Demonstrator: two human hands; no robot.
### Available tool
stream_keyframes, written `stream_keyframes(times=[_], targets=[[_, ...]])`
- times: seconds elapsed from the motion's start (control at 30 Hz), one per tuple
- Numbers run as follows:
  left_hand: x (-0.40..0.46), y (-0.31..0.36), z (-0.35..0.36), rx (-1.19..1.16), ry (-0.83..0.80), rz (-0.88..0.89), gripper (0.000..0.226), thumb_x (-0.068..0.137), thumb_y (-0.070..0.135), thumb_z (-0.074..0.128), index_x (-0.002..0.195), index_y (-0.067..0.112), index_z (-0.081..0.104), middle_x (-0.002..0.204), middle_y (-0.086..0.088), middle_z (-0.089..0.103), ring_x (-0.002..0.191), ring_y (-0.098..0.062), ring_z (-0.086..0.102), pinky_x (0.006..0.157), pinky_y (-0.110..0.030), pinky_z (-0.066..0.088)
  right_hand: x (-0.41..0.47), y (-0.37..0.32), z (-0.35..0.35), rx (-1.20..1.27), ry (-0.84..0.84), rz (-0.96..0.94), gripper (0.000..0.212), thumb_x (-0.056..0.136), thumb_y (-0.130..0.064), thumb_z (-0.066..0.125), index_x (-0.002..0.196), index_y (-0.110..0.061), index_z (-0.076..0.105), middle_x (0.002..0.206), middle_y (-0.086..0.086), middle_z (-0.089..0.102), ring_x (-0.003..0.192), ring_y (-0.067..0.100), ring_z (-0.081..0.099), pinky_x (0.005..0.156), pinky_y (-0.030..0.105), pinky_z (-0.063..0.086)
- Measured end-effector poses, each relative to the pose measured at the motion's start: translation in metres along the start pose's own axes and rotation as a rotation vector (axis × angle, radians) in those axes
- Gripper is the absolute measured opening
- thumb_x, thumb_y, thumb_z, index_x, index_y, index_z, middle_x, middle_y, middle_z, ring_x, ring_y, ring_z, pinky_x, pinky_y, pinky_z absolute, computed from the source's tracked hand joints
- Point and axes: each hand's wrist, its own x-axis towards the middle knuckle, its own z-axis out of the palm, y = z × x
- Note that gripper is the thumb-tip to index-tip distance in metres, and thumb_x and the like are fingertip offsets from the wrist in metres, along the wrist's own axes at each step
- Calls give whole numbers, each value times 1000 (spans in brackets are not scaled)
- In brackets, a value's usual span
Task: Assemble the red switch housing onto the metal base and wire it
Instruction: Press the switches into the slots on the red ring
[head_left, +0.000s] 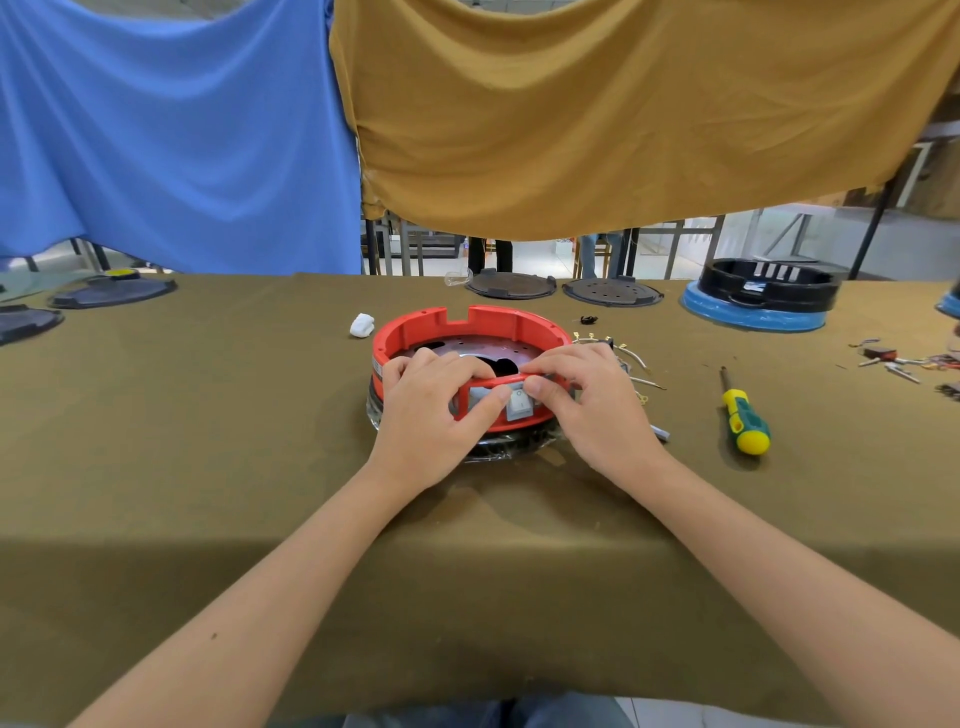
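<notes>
Red housing (470, 332) already sits on metal base (483, 349) mid-table; left hand (431, 410) and right hand (587, 400) grip its near rim, thumbs pressing grey switch (519, 405) in; wires (631, 364) beside it still unconnected

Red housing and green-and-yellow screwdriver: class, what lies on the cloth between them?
In the head view, loose wires with small metal terminals lie between the red housing and the screwdriver, close beside the housing; then bare cloth.
</notes>
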Motion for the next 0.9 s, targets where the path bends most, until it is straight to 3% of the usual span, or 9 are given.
stream_keyframes(times=[0.23, 0.43, 0.6, 0.9], targets=[[0, 1, 0, -4, -1, -11, 37, 89, 55, 46, 96, 27, 70, 82, 16, 62, 84, -11, 51, 85, -28, 22, -3, 0, 0, -11, 4, -36, 21, 94, -27, 64, 112, -21, 72, 106, -18, 59, 108, 0, 38, 90, 5, 28], [-1, -1, 0, -18, -1, -1, 34, 88, 53, 47, 96, 28, 69, 82, 18, 62, 84, -9, 51, 86, -26, 22, -4, 2, -1, 33, -27, -27, 20, 93, -28, 65, 111, -23, 71, 108, -14, 58, 110, 4, 39, 91, 21, 35], [-1, -1, 0, -25, -3, -4, 31, 89, 52, 48, 95, 29, 68, 81, 21, 59, 82, -7, 48, 85, -26, 21, -2, 4, -1, 14, -35, -28, 20, 93, -31, 64, 110, -24, 71, 107, -16, 57, 109, 3, 37, 88, 15, 31], [0, -1, 0, -9, -12, -17, 18, 91, 43, 55, 94, 30, 68, 81, 20, 60, 82, -8, 49, 86, -28, 22, 1, -1, -3, -52, 14, -31, 21, 90, -31, 69, 105, -19, 77, 104, -7, 71, 106, 14, 47, 88, 29, 39]])
